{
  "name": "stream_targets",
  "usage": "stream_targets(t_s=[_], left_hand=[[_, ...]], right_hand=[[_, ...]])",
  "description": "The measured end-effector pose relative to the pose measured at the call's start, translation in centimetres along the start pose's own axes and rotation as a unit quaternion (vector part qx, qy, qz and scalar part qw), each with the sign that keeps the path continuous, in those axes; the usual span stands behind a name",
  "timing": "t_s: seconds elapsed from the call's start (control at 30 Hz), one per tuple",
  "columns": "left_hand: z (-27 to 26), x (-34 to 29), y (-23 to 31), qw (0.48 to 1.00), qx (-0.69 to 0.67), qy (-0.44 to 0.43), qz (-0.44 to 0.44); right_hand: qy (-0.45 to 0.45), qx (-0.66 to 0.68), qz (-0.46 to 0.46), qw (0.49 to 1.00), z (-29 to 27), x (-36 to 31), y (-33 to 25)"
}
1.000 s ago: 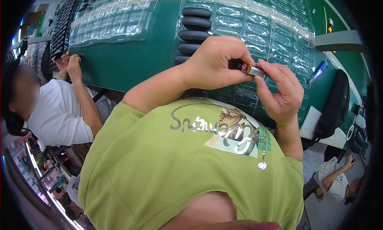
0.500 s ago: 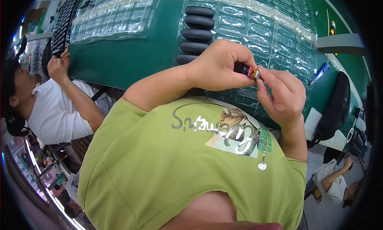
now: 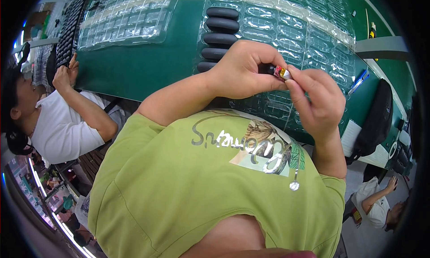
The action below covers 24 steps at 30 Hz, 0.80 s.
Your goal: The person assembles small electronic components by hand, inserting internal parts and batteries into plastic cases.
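Observation:
Over the front of the clear plastic tray (image 3: 329, 56), both my hands meet at one small part. My left hand (image 3: 244, 72) is closed around a black piece (image 3: 266, 69), mostly hidden by the fingers. From it sticks out a small silver component with yellow tape and red at its base (image 3: 282, 73); its exact kind is too small to make out. The thumb and fingertips of my right hand (image 3: 320, 97) pinch its silver end. Left of my left hand, several smooth black oval casings (image 3: 222, 25) lie in a column in the tray.
Another clear tray (image 3: 125, 29) lies farther left on the green table (image 3: 121, 70). At right are a blue cutter knife (image 3: 359, 81), a black bag (image 3: 376, 119), paper (image 3: 351, 135) and a grey bracket (image 3: 383, 47). A co-worker (image 3: 67, 119) sits at left, another person (image 3: 374, 200) at lower right.
Both hands have shifted slightly, and the silver component has tilted and shows more between my fingers. At left, the co-worker's hands have moved a little.

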State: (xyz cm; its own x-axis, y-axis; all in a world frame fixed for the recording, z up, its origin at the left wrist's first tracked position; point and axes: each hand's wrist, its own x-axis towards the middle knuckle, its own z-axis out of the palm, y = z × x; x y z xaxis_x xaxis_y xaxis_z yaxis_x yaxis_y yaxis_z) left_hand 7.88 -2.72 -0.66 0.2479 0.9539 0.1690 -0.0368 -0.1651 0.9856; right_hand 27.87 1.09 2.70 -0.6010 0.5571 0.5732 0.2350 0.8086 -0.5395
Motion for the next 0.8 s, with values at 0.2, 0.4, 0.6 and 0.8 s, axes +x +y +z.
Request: stream_targets(t_s=[0.2,0.4,0.6,0.8], left_hand=[[-0.1,0.1,1.1,0.994,-0.091,0.018,-0.061],[-0.1,0.0,0.8,0.993,-0.091,0.015,-0.069],[-0.1,0.0,-0.1,0.999,0.034,0.011,0.021],[-0.2,0.2,0.5,0.937,0.289,0.055,0.187]], right_hand=[[0.038,0.376,0.224,0.898,0.1,-1.5,1.3],[0.032,0.522,0.366,0.77,0.2,-2.2,0.6],[0.084,0.512,0.385,0.763,0.6,-2.2,0.0],[0.136,0.447,0.303,0.831,2.4,-2.6,0.0]])
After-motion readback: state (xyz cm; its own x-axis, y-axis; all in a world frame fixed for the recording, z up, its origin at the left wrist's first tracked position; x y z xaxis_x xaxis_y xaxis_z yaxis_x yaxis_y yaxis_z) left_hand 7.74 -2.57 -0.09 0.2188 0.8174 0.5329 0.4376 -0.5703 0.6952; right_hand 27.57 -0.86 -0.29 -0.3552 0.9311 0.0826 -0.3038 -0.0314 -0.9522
